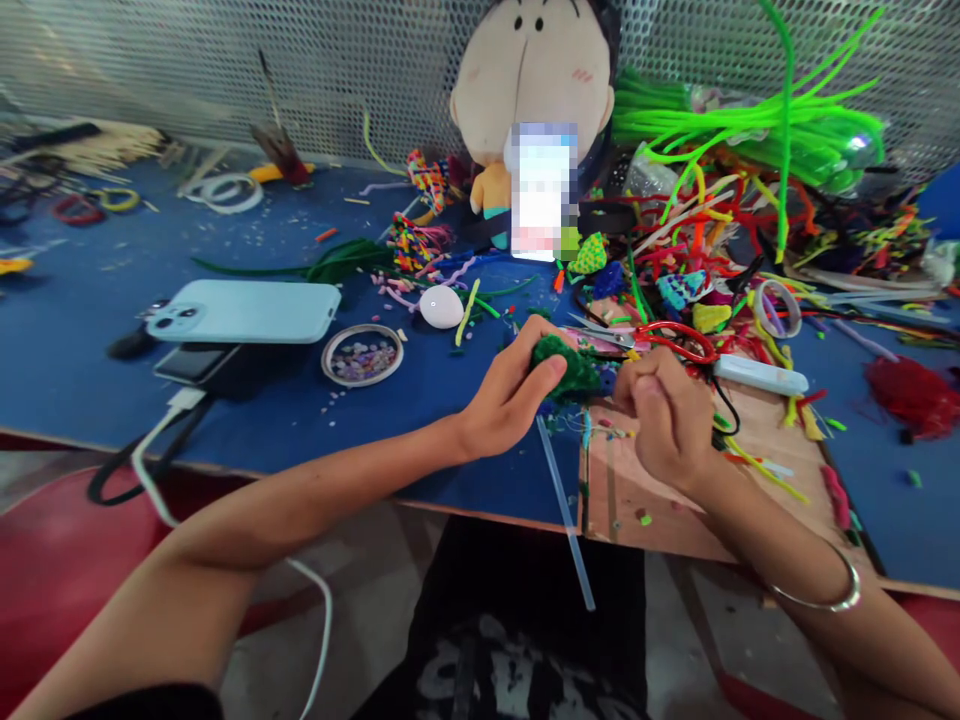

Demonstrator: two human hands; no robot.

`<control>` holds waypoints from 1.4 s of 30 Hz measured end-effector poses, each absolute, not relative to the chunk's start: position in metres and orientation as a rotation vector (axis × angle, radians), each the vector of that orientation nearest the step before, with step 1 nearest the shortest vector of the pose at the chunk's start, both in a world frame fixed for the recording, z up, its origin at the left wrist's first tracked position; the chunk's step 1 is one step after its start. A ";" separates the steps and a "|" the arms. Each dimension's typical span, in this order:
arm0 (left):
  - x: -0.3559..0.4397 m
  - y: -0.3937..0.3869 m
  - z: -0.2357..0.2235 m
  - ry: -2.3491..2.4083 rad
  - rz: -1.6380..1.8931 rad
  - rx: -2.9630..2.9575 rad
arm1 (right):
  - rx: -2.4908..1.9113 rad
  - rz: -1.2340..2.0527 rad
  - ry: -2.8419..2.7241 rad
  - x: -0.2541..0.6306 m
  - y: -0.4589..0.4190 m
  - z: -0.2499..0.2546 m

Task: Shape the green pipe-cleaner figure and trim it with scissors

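Status: the dark green fuzzy piece [556,366] is mid-work, I'd judge. It's off by itself in the hands, above the front of the blue desk [75,380], near the left edge of the cardboard [675,515]. Done so far: the green part is a compact clump, with a dark blue bit [608,378] at its right end. Left: the piece isn't set down and both hands are at it, so I'd call it unfinished; what remains doesn't show.

Several patterned pieces, such as the yellow-green one [589,254] and the blue-white one [682,288], lie farther back (no telling if they're related). Red-handled scissors [679,340] lie just behind the right hand, in neither grip.

Pose: left hand [510,390] comes in from the left, forearm over the desk's front edge, thumb on top; fingers clamped on the green clump. Right hand [667,415] is a loose fist at the blue end, knuckles up, forearm angling back to the lower right. Its fingers curl in; can't tell if they've closed on that end or on something thin. Clear stick [566,510] juts over the edge between the forearms, untouched.
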State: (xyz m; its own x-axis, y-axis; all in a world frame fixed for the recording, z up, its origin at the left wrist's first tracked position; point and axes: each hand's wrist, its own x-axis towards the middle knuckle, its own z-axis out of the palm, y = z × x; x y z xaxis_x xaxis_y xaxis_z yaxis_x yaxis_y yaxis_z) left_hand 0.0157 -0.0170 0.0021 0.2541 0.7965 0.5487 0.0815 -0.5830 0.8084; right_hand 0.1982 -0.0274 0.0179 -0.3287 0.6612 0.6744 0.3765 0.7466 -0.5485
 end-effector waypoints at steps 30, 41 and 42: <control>0.013 -0.004 -0.014 0.373 1.768 1.976 | -0.499 -0.191 -2.514 0.199 -0.028 0.022; 0.013 -0.010 -0.010 0.247 1.641 2.139 | -0.440 -0.333 -2.259 0.196 -0.036 0.024; 0.013 -0.010 -0.010 0.253 1.637 2.153 | -0.442 -0.350 -2.262 0.196 -0.036 0.024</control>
